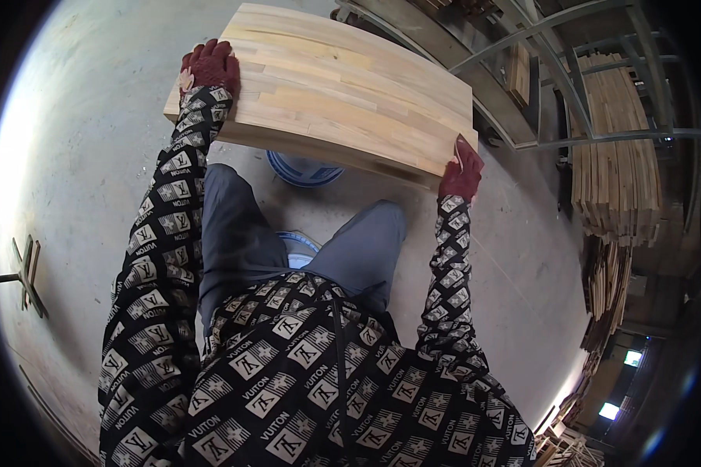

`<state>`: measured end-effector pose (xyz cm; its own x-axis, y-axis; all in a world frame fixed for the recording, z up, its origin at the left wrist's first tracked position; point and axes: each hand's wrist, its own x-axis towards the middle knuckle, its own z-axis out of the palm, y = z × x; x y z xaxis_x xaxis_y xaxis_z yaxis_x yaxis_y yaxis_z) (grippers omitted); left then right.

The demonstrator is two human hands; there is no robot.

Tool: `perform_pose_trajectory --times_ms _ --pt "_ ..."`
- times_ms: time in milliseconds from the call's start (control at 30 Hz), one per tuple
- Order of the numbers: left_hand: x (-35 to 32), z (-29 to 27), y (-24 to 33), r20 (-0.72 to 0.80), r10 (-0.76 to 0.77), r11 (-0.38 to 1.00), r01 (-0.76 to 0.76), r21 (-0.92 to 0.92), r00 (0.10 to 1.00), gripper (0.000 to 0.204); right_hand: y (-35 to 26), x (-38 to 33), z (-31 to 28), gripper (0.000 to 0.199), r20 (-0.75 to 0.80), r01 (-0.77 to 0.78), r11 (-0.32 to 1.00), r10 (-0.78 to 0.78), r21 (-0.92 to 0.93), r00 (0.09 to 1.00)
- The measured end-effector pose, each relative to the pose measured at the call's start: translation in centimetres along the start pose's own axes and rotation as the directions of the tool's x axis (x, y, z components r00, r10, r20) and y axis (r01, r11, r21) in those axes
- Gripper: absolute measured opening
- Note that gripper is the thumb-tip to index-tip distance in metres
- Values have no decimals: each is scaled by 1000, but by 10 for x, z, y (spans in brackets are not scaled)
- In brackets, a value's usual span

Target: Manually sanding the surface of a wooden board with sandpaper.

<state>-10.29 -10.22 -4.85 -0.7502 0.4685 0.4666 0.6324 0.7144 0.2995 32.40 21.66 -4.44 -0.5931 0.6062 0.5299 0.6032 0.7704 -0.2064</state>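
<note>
A thick, pale wooden panel (343, 86) made of joined strips lies across in front of my knees. My left hand (210, 68), in a dark red knitted glove, grips the panel's left end, its fingers over the edge. A small pale patch shows beside those fingers; I cannot make out what it is. At the near right corner my gloved right hand (459, 180) is closed around a folded reddish-brown sheet of sandpaper (469, 154), which sits against the panel's end. The fingers' undersides are hidden on both hands.
Under the panel's near edge stands a blue bucket (304, 170). Another blue-rimmed seat or bucket (297, 247) shows between my legs. Metal frames (549, 70) and stacked wooden boards (617, 156) are at the right. A crossed-leg stand (28, 277) stands on the grey floor at left.
</note>
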Motion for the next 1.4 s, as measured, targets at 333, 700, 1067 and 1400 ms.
perform_pose_trajectory --times_ms 333,700,1067,1400 --pt "1 -7 4 33 -8 1000 9 -15 999 39 -221 -26 62 57 304 286 914 -371 288 878" --pt "-3 -6 5 -94 37 999 -39 -15 995 29 28 45 17 41 10 -103 988 103 112 995" --pt "0 -4 2 14 -18 1000 18 -21 1000 36 -235 -10 74 54 228 409 846 -497 342 837" --pt "0 -8 5 23 -25 1000 25 10 999 39 -4 -17 -21 38 -99 73 986 -59 148 993"
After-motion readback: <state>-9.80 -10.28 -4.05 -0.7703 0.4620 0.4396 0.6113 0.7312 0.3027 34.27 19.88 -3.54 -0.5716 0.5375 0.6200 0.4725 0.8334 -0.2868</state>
